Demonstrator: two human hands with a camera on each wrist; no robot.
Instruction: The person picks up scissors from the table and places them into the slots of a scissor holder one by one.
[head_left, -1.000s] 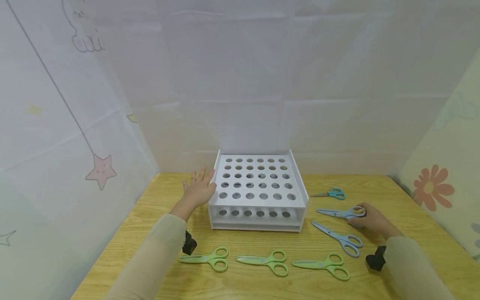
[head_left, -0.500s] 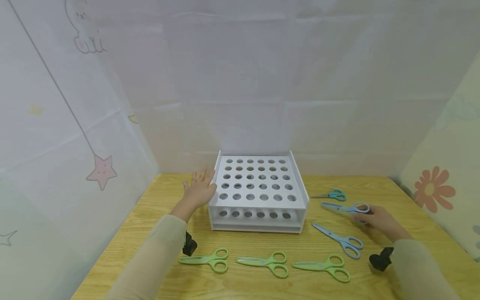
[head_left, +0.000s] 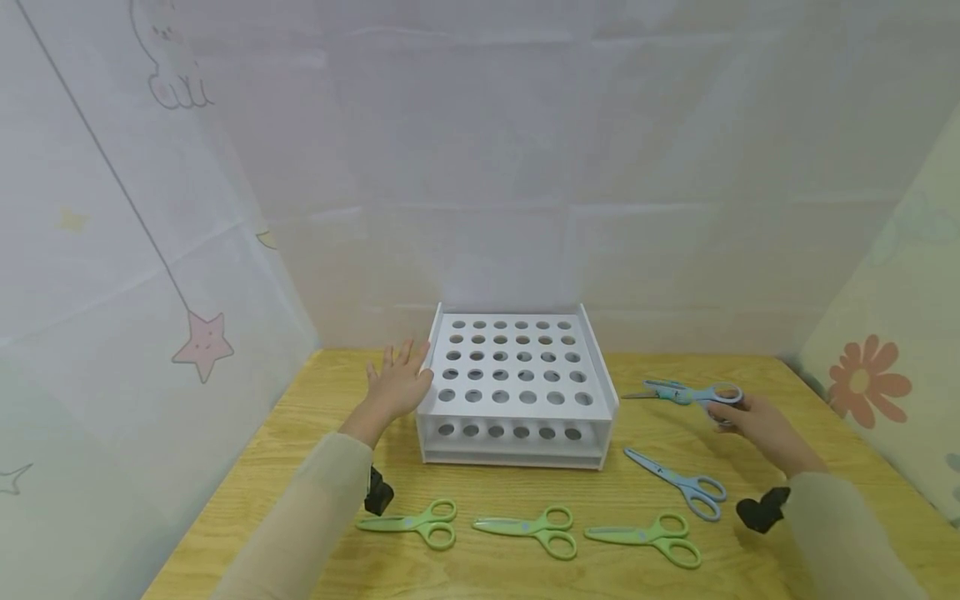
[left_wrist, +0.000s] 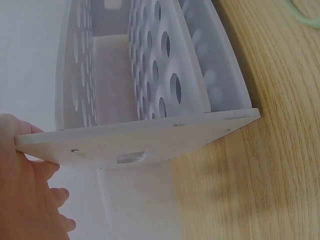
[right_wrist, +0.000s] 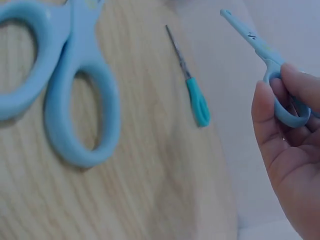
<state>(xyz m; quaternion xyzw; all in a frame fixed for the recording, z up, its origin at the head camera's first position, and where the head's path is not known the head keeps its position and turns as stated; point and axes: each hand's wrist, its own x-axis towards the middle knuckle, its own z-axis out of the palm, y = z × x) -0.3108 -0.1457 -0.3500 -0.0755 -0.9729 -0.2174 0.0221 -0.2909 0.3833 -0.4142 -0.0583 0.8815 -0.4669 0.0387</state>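
Note:
My right hand (head_left: 761, 429) grips a pair of light blue scissors (head_left: 675, 392) by the finger loops. Raised off the table, they point left, with their blades overlapping a small pair of teal-handled scissors (right_wrist: 197, 102) in the head view. Thumb and fingers pinch the raised handles in the right wrist view. My left hand (head_left: 396, 387) rests with spread fingers against the top edge of the left side panel of a white rack (head_left: 517, 408). One digit reaches over that edge, while others stay outside in the left wrist view (left_wrist: 35, 195).
Another pair of light blue scissors (head_left: 678, 482) lies right of the rack. In front lie three pairs of green-handled scissors, at left (head_left: 420, 522), middle (head_left: 528, 527) and right (head_left: 648, 535). A patterned cloth (head_left: 517, 167) hangs behind the wooden table (head_left: 285, 467).
My right hand has lifted the light blue scissors from the table and moved them slightly right and toward the back. The left hand has stayed at the rack.

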